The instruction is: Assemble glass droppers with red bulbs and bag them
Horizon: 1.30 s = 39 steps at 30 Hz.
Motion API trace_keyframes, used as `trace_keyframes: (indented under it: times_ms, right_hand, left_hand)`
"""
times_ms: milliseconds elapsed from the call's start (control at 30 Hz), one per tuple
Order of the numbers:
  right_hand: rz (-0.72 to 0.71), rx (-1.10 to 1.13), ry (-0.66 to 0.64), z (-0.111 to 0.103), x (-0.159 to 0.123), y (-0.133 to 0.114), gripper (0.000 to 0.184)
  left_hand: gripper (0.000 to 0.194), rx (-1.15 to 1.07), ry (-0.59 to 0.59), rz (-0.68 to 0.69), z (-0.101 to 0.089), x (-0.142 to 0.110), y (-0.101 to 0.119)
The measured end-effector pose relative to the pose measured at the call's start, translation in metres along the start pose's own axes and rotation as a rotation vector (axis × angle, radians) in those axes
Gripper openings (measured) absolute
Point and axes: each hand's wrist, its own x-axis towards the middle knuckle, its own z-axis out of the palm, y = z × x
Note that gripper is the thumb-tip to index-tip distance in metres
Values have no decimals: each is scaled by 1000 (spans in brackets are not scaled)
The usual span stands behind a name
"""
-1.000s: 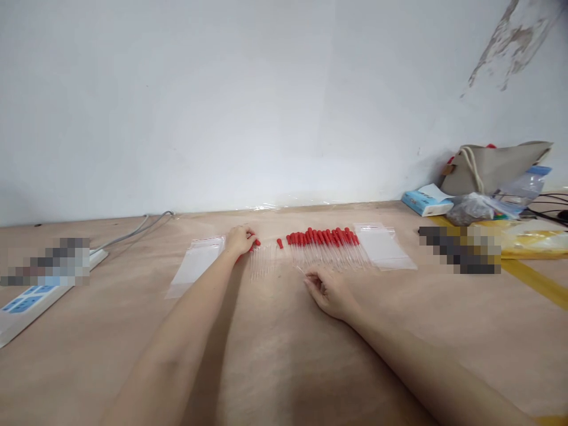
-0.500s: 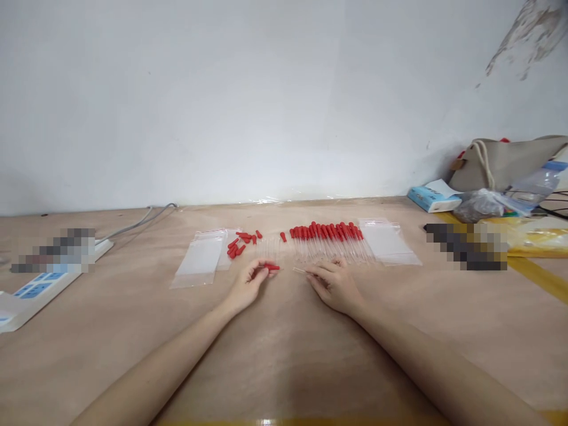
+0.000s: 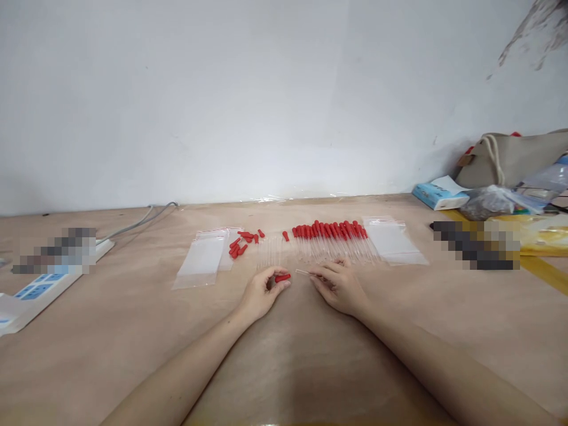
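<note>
My left hand (image 3: pixel 265 290) curls its thumb and forefinger about a red rubber dropper bulb (image 3: pixel 283 277), which points right. Opposite it, my right hand (image 3: pixel 341 287) pinches a clear glass dropper tube (image 3: pixel 302 272), its end sticking out toward the bulb. A gap separates bulb and tube. Behind the hands lie several bare clear tubes (image 3: pixel 270 251), with a single red bulb (image 3: pixel 286 236) near their upper ends. Farther right is a row of droppers (image 3: pixel 332 236) with red bulbs on. A small heap of loose red bulbs (image 3: pixel 239 250) lies left of the bare tubes.
Clear zip bags (image 3: pixel 199 260) lie left of the bulbs, more zip bags (image 3: pixel 394 242) right of the droppers. A power strip (image 3: pixel 53 281) is at far left. At right are a blue tissue pack (image 3: pixel 439 194), a grey bag (image 3: pixel 519 157) and yellow packaging (image 3: pixel 539 236).
My left hand has moved right with the red bulb, closer to the tube, and its fingers have shifted on the bulb. The right hand still holds the tube, hardly moved.
</note>
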Motion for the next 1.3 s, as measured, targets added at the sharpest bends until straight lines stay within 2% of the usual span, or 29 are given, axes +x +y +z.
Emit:
trace_keyframes:
  times_ms: [167, 300, 533, 800, 1000, 1300]
  right_hand:
    - [-30, -24, 21, 0, 0, -3, 17]
    - [-70, -38, -12, 2, -1, -4, 18]
    - [-122, 19, -60, 4, -2, -1, 19]
    - [-151, 142, -111, 1, 0, 2, 20]
    - [-183, 62, -146, 1, 1, 7, 21]
    - [-163, -37, -146, 4, -1, -6, 20]
  left_hand:
    - [25, 18, -25, -4, 0, 2, 1]
    - [26, 7, -40, -1, 1, 2, -2]
    - [21, 8, -23, 113, 0, 0, 1]
    - [18, 12, -91, 215, -4, -3, 8]
    - [20, 66, -167, 260, -5, -3, 11]
    - [23, 105, -179, 292, -4, -3, 8]
